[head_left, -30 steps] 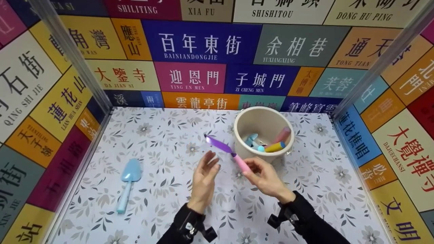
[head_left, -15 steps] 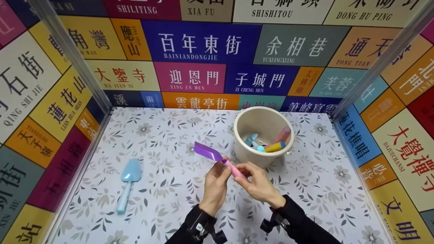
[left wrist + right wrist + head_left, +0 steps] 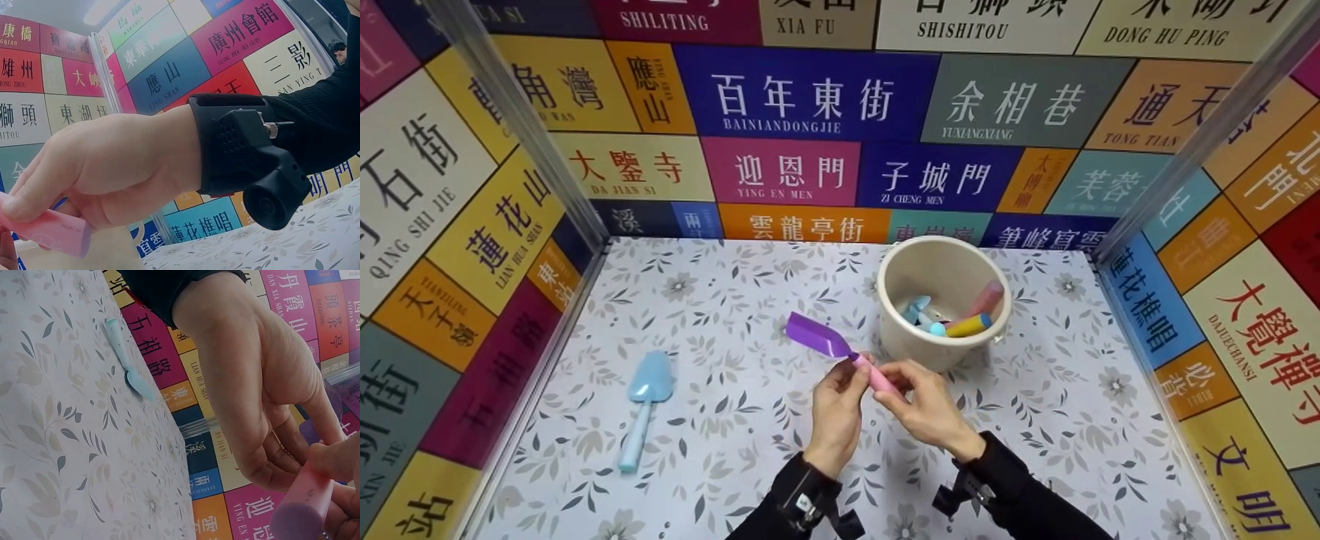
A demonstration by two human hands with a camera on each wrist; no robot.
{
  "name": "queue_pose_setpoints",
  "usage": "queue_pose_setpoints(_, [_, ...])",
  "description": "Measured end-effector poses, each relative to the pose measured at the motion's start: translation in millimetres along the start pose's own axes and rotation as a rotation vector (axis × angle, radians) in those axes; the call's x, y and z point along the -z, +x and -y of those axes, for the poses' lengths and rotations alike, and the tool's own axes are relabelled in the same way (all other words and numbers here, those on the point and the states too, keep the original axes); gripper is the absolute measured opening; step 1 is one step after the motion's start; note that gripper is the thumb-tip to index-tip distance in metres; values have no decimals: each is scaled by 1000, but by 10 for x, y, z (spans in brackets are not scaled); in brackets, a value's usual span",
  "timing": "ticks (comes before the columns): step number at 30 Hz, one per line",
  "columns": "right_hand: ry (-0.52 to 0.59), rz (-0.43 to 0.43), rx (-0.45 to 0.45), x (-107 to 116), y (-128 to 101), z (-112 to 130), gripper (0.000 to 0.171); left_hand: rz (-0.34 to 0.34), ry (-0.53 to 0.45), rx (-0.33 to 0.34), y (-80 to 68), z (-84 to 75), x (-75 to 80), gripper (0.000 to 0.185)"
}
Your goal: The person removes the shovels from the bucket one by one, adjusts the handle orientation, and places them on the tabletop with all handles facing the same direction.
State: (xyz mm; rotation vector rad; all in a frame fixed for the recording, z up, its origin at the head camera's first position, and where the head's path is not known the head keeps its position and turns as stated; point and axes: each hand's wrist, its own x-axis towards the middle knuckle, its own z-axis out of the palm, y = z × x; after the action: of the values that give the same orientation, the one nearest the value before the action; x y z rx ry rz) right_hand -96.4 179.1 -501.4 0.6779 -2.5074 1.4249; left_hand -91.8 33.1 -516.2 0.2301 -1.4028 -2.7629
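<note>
A toy shovel with a purple blade and a pink handle is held above the table between both hands, blade toward the back left. My left hand pinches the handle close to the blade. With thumb and fingers, my right hand grips it nearer the butt end. The butt of the pink handle sticks out past the fingers in the left wrist view. At the left of the table lies a light blue toy shovel, its handle toward the front; this blue shovel also shows in the right wrist view.
Just behind the hands stands a cream bucket with several items inside, among them a yellow handle with a blue end and a pink piece. Printed sign panels wall in the flowered table at the back and sides.
My left hand has moved right and taken hold of the pink handle. My right hand has shifted slightly left, and the purple blade has moved left and turned to show its broad face.
</note>
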Motion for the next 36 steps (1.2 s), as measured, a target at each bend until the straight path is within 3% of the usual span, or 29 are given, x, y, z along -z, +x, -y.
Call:
queue_pose_setpoints(9, [13, 5, -72, -1, 16, 24, 24, -36, 96, -38, 6, 10, 5, 30])
queue_pose_setpoints(16, [19, 22, -63, 28, 29, 32, 27, -38, 154, -93, -1, -9, 5, 34])
queue_pose_setpoints(22, [-19, 20, 56, 95, 16, -27, 28, 11, 285, -238, -1, -68, 49, 31])
queue_pose_setpoints(28, [-131, 14, 128, 324, -18, -61, 33, 66, 425, -354, 21, -172, 152, 22])
queue_pose_setpoints(36, [-341, 34, 254, 684, -95, -113, 47, 139, 748, -616, 97, -321, 446, 12])
